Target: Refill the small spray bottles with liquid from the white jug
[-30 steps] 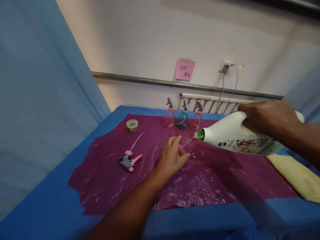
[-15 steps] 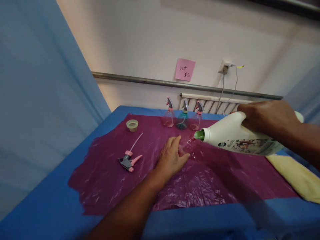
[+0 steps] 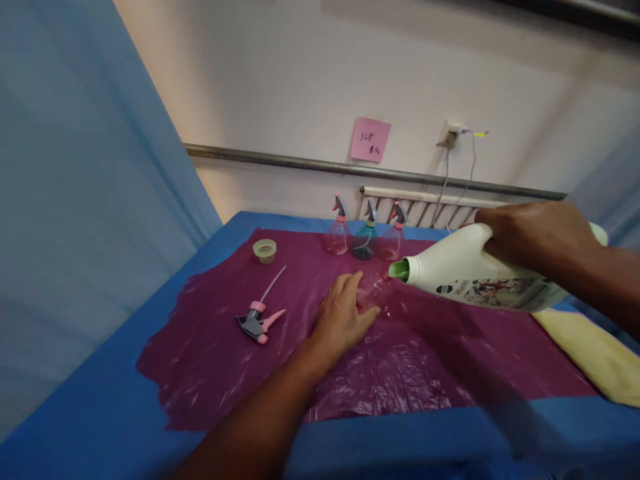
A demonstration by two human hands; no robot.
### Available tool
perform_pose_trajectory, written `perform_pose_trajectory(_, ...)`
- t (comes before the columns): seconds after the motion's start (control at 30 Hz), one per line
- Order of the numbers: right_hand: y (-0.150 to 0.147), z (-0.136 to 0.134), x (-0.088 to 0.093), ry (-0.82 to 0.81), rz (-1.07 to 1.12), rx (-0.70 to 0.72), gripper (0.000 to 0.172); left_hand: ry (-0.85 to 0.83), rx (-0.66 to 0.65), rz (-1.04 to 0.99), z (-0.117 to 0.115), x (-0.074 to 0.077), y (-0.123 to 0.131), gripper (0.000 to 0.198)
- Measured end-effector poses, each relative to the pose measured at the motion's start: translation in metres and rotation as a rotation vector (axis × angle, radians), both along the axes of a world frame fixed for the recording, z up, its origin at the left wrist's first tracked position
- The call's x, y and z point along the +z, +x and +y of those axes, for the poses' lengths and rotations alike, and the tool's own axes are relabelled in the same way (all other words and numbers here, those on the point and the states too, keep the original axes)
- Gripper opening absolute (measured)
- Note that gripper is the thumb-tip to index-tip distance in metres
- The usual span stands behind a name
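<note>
My left hand (image 3: 340, 313) is curled against a clear, pinkish bottle (image 3: 371, 293) with no spray head, which is hard to make out over the purple plastic sheet (image 3: 210, 373). My right hand (image 3: 540, 230) grips the handle of a large cream jug (image 3: 450, 267) with a picture label. The jug is tipped to the left, its green-lined spout right beside the clear bottle's mouth. Whether liquid flows between them cannot be made out. A loose grey and pink spray head (image 3: 255, 325) with a thin tube lies to the left of my left hand.
Three spray bottles stand at the back: clear pink (image 3: 339, 237), teal (image 3: 365, 241) and clear pink (image 3: 391, 242). A small round tub (image 3: 265, 251) is at back left. A folded yellow cloth (image 3: 595, 353) lies at the right. Behind runs a metal rail (image 3: 280, 160).
</note>
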State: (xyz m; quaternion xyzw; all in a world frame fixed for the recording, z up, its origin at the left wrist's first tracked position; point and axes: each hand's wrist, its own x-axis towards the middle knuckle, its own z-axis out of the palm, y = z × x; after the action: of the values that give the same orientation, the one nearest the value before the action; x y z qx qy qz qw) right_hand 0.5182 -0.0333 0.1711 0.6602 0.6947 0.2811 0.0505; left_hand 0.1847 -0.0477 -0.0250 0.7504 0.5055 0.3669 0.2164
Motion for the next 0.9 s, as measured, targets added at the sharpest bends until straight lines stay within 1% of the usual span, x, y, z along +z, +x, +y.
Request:
perform_pose_trajectory(0.1,0.0002,0.0001,-0.0002,-0.011,-0.081,-0.038,0.024,0.005,-0.002,0.002,0.0003,-0.0009,-0.0001,0.076)
perform_pose_trajectory(0.27,-0.0002,0.0008,-0.0007,-0.001,-0.083,-0.018,0.022,0.012,-0.007,-0.005,0.0003,-0.0025,-0.0009,0.076)
perform_pose_trajectory(0.43,-0.0037,-0.0004,0.0009,-0.013,-0.086,-0.033,0.019,0.009,-0.009,-0.01,0.0004,-0.0021,-0.0004,0.076)
perform_pose_trajectory(0.67,-0.0017,-0.0008,0.0007,-0.019,-0.07,-0.028,0.022,-0.009,-0.008,0.002,-0.0009,0.001,-0.0002,0.076)
perform_pose_trajectory(0.9,-0.0028,-0.0008,0.0,-0.006,-0.065,-0.024,0.019,0.014,-0.01,-0.008,0.0011,-0.0035,-0.0003,0.077)
